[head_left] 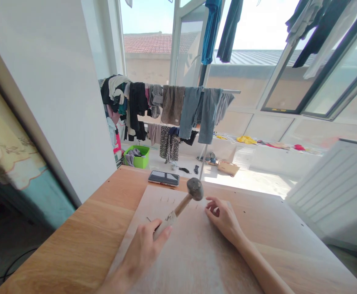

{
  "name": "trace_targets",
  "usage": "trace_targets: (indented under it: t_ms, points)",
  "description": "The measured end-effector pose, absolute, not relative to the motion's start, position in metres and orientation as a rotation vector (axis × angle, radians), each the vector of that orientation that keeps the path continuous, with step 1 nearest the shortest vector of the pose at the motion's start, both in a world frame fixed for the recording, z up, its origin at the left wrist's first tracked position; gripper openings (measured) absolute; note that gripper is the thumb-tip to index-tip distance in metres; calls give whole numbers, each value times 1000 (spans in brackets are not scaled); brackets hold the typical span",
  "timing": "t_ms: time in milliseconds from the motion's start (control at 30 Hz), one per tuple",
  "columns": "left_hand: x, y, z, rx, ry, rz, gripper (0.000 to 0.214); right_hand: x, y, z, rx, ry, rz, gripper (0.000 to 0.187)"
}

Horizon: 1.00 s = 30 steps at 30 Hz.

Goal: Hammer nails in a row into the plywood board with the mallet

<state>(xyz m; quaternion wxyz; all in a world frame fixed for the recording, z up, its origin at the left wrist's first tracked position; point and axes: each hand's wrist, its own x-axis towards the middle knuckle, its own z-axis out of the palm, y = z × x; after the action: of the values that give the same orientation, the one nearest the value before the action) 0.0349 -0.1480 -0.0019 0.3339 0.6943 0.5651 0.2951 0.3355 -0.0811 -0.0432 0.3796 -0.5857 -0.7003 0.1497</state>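
My left hand [144, 241] is wrapped round the light handle of a rubber mallet [183, 204], its dark grey head raised above a pale board [178, 245]. Several thin nails [168, 200] stand upright near the board's far edge. A small dark piece like a nail [148, 219] shows beside my left fingers; whether it is in them I cannot tell. My right hand [224, 216] rests at the board's right side, fingers loosely bent and apart, with nothing seen in them. Another thin nail [197, 206] stands just left of its fingertips.
A phone [163, 178] lies at the far edge of the wooden table [74, 241], just beyond the board. Behind are a drying rack with clothes [193, 110], a green basket [141, 157] and a cardboard box [228, 168] on the floor. A white wall panel [52, 81] stands left.
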Motion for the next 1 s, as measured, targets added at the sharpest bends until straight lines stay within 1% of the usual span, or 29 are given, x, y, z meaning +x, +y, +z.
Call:
trace_targets:
  t_ms: [67,167,233,300,433,600,800,900,1000]
  points:
    - [44,-147,4,1824,1449,734,45,335,-81,-43,-1506,-1782,375,28]
    - [58,-143,7,1848,1424,689,44,334,-81,-43,-1540,-1773,356,16]
    - [64,-140,5,1872,1426,666,42,335,-81,-43,-1556,-1770,340,12]
    - [67,-138,2,1895,1445,641,40,335,-82,-43,-1561,-1772,327,12]
    - [68,-137,-2,1915,1473,592,37,337,-82,-45,-1566,-1777,316,17]
    - [66,-141,2,1941,1485,617,39,338,-81,-47,-1579,-1765,302,12]
    - [62,-140,8,1942,1463,581,36,338,-81,-47,-1553,-1762,316,10]
    - [47,-143,14,1920,1423,689,43,337,-80,-49,-1530,-1753,341,15]
    - [24,-148,13,1876,1414,822,47,337,-78,-51,-1490,-1740,369,35]
